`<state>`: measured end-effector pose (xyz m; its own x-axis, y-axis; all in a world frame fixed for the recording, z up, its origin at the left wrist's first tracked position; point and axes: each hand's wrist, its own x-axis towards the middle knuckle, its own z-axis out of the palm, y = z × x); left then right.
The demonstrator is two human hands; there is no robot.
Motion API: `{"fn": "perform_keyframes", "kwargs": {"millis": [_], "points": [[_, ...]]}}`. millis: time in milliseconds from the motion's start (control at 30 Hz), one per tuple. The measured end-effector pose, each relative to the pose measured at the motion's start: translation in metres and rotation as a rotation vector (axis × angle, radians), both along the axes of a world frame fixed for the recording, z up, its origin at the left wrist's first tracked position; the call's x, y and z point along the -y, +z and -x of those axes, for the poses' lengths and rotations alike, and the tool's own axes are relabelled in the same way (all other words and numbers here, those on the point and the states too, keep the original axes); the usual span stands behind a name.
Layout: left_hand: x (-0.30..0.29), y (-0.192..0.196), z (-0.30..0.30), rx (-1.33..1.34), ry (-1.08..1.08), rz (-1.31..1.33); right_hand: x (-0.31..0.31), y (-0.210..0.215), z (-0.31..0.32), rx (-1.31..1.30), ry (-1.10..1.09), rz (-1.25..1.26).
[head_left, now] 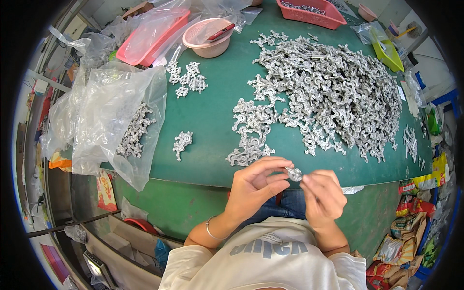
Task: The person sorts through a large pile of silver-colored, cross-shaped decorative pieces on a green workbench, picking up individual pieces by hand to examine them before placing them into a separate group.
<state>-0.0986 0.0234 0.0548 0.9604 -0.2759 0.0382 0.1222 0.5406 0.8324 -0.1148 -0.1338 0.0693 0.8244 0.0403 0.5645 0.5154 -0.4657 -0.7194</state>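
A small silver metal casting (294, 173) is pinched between the fingertips of both my hands, just in front of the green table's near edge (208, 176). My left hand (253, 186) curls around it from the left, and my right hand (321, 193) grips it from the right. Right behind my hands lies a huge heap of the same silver castings (328, 92), spread over the table's right half. A single cluster of castings (182, 143) lies apart to the left, and a small group (187, 77) sits farther back.
A clear plastic bag (116, 116) holding castings lies at the table's left edge. At the back are a pink bowl (209, 36) with a red tool, a pink tray (150, 36), a red basket (311, 12) and a yellow-green bin (386, 50). Snack wrappers (411, 227) litter the floor on the right.
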Motion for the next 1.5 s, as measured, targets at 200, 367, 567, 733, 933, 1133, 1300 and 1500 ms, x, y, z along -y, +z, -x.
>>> {"fn": "perform_keyframes", "kwargs": {"millis": [200,367,567,733,933,1133,1300,1500], "points": [[-0.004,0.001,0.003,-0.083,-0.063,0.065,-0.001,-0.007,-0.002,0.212,0.025,0.178],[-0.012,-0.005,-0.001,-0.098,0.084,-0.001,-0.003,-0.014,-0.01,0.022,0.103,-0.012],[-0.079,-0.027,-0.025,0.103,0.563,-0.604,0.007,-0.042,-0.048,-0.263,-0.064,-0.063],[-0.125,-0.055,-0.049,0.252,0.736,-1.419,-0.015,-0.063,-0.089,-0.071,-0.006,0.327],[-0.117,-0.061,-0.052,0.353,0.823,-1.577,-0.028,-0.077,-0.1,-0.046,-0.043,0.559],[-0.101,-0.051,-0.043,0.427,0.963,-1.436,-0.018,-0.073,-0.091,0.032,-0.081,0.448],[-0.074,-0.038,-0.034,0.479,0.828,-1.214,-0.002,-0.069,-0.072,-0.255,-0.1,-0.016],[-0.031,-0.02,-0.021,0.264,0.384,-0.688,0.002,-0.054,-0.045,-0.807,0.229,-0.862]]}}
